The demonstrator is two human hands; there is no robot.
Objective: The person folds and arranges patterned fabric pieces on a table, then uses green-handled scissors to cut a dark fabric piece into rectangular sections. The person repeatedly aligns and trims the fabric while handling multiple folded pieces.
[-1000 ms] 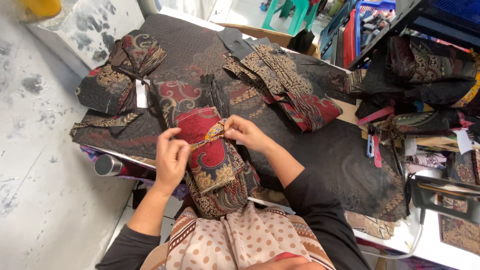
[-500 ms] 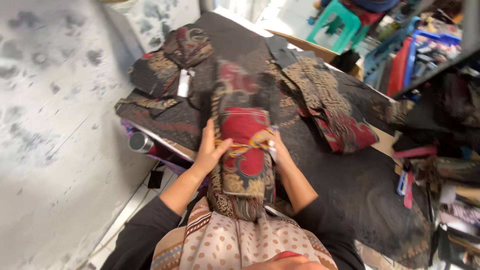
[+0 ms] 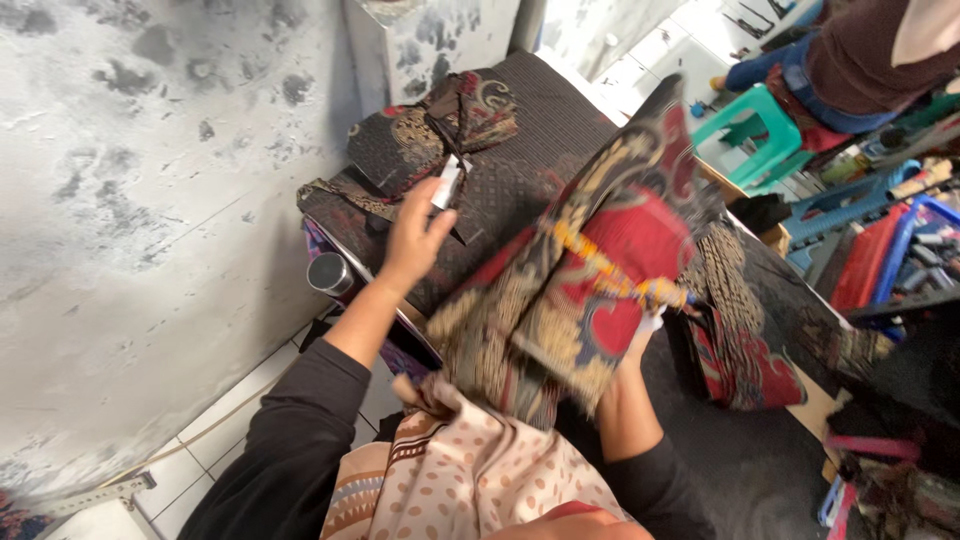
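- We see soft, even daylight, brightest on the tiled floor at top.
- We find the raised cloth slightly motion-blurred.
- Edges bend noticeably.

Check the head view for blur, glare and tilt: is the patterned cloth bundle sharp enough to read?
Head view: strongly tilted; patterned cloth bundle slightly motion-soft, its motifs legible; left hand fairly sharp; right hand mostly hidden behind it; tiled floor washed out by daylight; no glare on the fabric.
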